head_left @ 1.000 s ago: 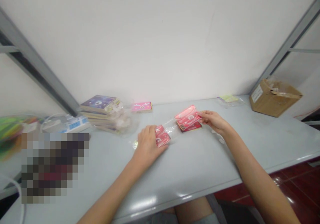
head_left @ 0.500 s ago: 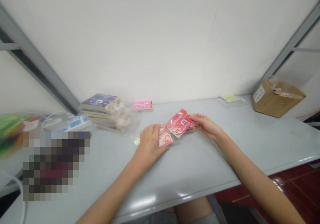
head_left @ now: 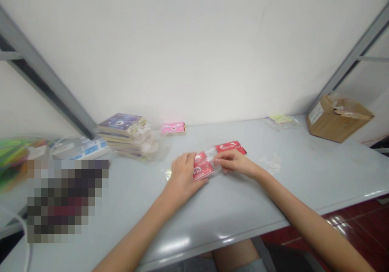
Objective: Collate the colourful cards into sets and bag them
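My left hand (head_left: 184, 170) is closed over the left end of a clear plastic bag (head_left: 216, 167) on the table. A red printed card (head_left: 203, 170) shows through the bag beside its fingers. My right hand (head_left: 235, 161) pinches the bag's right end between thumb and fingers. Just behind the right hand, another red card or small stack of cards (head_left: 228, 146) lies on the table, partly covered by the fingers. A shiny yellowish bit (head_left: 168, 174) sticks out left of my left hand.
On the grey table (head_left: 243, 207), bagged dark-blue cards (head_left: 121, 123) are stacked at the back left, near a pink card pack (head_left: 173, 128). White scraps (head_left: 273, 161) lie to the right. A yellow packet (head_left: 281, 119) and a cardboard box (head_left: 338, 120) stand farther back.
My right hand has let go of the red card it held and moved left to the bag's end. Red print now shows in the bag where a pink face showed before.
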